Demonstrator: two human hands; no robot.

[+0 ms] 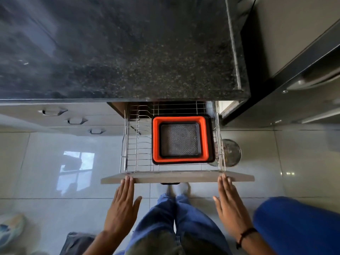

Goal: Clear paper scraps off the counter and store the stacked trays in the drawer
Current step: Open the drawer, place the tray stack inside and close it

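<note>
Left hand (122, 205) and right hand (230, 203) sit flat, fingers extended, fingertips touching the drawer front (176, 177), one towards each end. Just beyond the fingertips the wire drawer (137, 150) stands pulled out from under the counter (119, 52). Inside it, the stacked trays (181, 140) lie nested one in another, ahead of the right hand and against the drawer's right side. A round lid (232, 152) lies on the floor (46, 162) just right of the drawer, beyond the right hand.
</note>
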